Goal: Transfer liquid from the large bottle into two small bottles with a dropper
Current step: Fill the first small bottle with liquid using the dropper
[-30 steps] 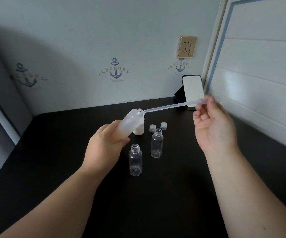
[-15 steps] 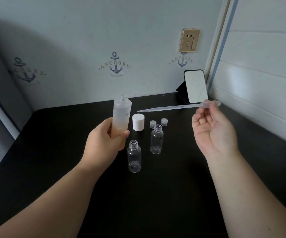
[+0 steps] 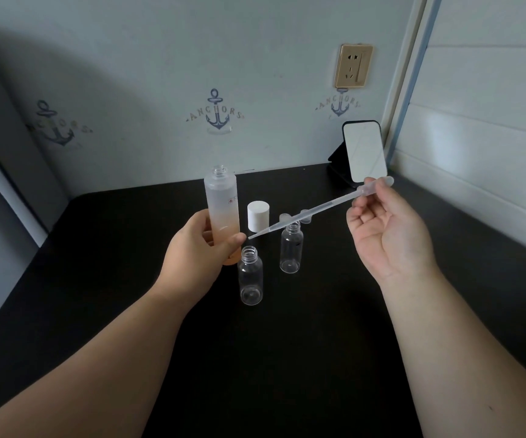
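Tilting down since before — dropper (image 3: 318,207) pinched by right hand (image 3: 388,235), left hand (image 3: 195,251) gripping large bottle (image 3: 222,210).

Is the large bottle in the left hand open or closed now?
Open. The large bottle, gripped upright by the left hand, shows a bare threaded neck; a white cap stands on the table behind it.

Black table (image 3: 318,358), two open clear small bottles (image 3: 250,276) (image 3: 291,249), white cap (image 3: 258,215), standing mirror (image 3: 364,151) at back.

left grip (image 3: 198,248) curled, right grip (image 3: 385,235) pinching.
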The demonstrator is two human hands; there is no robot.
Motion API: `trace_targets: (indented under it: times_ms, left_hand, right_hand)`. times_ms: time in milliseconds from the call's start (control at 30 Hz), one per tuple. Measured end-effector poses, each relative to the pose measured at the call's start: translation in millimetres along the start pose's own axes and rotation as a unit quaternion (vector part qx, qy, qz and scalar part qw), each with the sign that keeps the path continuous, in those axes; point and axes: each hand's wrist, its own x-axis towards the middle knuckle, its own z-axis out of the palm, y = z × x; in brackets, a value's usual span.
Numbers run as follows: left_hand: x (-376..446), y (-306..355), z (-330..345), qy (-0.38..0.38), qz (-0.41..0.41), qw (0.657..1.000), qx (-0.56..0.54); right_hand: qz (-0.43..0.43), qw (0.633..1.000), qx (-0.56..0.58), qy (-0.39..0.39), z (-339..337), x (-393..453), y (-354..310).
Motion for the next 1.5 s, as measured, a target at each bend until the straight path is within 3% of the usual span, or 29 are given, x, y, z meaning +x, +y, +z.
trace_targets:
  times_ms: [167, 300, 467, 567, 667, 767, 900, 1100, 1500]
  left_hand:
    - [-13, 5, -11, 0.017, -0.020, 0.995, -0.094]
    - [-24, 24, -27, 0.082, 0.027, 0.995, -0.056]
    - [-31, 48, -35, -0.064, 0.020, 0.998, 0.009]
    - [-32, 54, -36, -0.193, -0.020, 0.978, 0.075]
    - [-31, 50, -27, -0.250, -0.038, 0.952, 0.170]
    - [-36, 39, -17, -0.221, -0.014, 0.945, 0.240]
    - [-47, 24, -15, -0.159, 0.044, 0.966, 0.197]
    - [-54, 18, -17, -0.145, 0.100, 0.974, 0.143]
    - [-57, 17, -12, -0.110, 0.158, 0.971, 0.145]
  right_hand:
    - [0.000, 1.000, -0.023, -0.019, -3, 1, 0]
    - [-0.001, 0.999, -0.039, -0.030, -4, 2, 0]
    - [-0.010, 0.998, -0.045, -0.039, -6, 4, -1]
    - [-0.010, 0.998, -0.049, -0.038, -6, 4, -2]
    - [-0.012, 0.997, -0.057, -0.040, -6, 4, -1]
    - [-0.016, 0.997, -0.065, -0.043, -5, 4, -1]
    - [-0.017, 0.997, -0.061, -0.041, -5, 3, -2]
    - [-0.024, 0.996, -0.079, -0.034, -6, 2, 0]
    - [0.005, 0.995, -0.105, 0.002, -11, 5, 3]
